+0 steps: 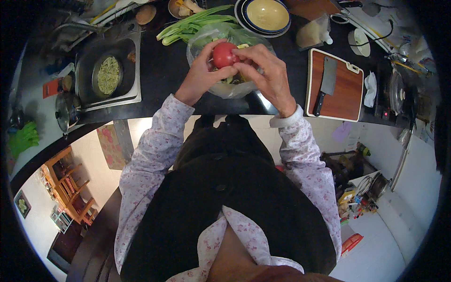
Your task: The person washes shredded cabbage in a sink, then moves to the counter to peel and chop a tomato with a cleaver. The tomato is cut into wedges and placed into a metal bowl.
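Note:
A red tomato rests in my left hand, whose fingers and thumb curl round its left side and underside. The fingertips and thumb of my right hand pinch at the tomato's right side. Beneath both hands an open clear plastic bag lies on the dark counter, with greenish and yellowish scraps inside, partly hidden by my hands. Long green stalks, likely scallions or a similar leafy vegetable, lie just behind the bag.
On the right, a cleaver lies on a wooden cutting board. Stacked bowls stand behind the bag. The sink at left holds a bowl of cut pale-green food. A lidded pan sits far right.

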The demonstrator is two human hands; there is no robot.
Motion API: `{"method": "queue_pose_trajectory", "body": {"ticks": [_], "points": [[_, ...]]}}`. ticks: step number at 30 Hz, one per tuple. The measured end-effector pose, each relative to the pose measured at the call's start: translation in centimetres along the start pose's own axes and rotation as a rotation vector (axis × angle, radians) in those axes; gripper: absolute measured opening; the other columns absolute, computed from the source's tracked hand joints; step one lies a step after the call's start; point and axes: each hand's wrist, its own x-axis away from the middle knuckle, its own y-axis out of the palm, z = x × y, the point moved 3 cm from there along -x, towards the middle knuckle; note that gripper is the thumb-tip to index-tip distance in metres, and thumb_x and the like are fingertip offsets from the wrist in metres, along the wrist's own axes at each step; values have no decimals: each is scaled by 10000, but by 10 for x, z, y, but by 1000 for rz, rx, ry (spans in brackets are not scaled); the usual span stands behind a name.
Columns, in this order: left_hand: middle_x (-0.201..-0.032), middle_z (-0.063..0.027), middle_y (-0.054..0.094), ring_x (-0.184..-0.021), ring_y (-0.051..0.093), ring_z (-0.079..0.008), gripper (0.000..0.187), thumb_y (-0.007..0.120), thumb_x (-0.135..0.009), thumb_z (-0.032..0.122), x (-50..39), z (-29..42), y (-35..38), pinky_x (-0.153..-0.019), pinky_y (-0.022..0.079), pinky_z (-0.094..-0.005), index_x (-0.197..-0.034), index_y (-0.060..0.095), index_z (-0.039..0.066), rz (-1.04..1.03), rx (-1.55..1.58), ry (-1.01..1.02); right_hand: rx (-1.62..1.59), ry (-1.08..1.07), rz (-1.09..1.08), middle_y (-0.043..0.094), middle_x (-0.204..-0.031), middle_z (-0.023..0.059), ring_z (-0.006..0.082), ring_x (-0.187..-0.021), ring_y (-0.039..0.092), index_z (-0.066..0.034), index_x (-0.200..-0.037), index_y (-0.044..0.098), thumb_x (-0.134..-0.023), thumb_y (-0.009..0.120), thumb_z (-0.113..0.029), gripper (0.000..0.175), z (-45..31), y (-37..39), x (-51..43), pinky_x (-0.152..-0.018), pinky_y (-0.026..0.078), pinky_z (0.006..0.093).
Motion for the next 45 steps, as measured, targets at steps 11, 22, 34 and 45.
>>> {"method": "queue_pose_trajectory", "body": {"ticks": [11,22,34,45], "points": [[-1224,-98,529,-1074,557,-177,700,785,-753,97,1,1,-7,-917,483,-300,-1344,410,65,-8,-62,38,98,31,42,634,-852,114,262,-743,632,-35,-934,654,-802,681,-53,135,3,12,0,-636,498,320],[-1225,-165,523,-1050,587,-307,567,597,-885,322,12,32,-47,-829,532,-390,-1347,415,47,130,425,-51,190,44,-90,620,-968,88,270,-847,619,-79,-924,670,-791,684,-144,148,9,-6,-19,-701,500,350],[-1076,-172,622,-972,631,-291,409,511,-937,398,-44,57,-88,-794,558,-392,-1096,560,24,304,444,-52,313,122,-193,675,-989,114,310,-880,657,-78,-986,654,-800,683,-117,192,72,-22,-55,-746,521,364],[-1076,-152,618,-965,633,-259,383,504,-953,364,-94,52,-89,-780,560,-398,-1089,580,15,294,346,-87,803,811,45,669,-1000,198,374,-939,640,-53,-1098,564,-755,699,-449,540,288,-76,-44,-839,494,465]]}}
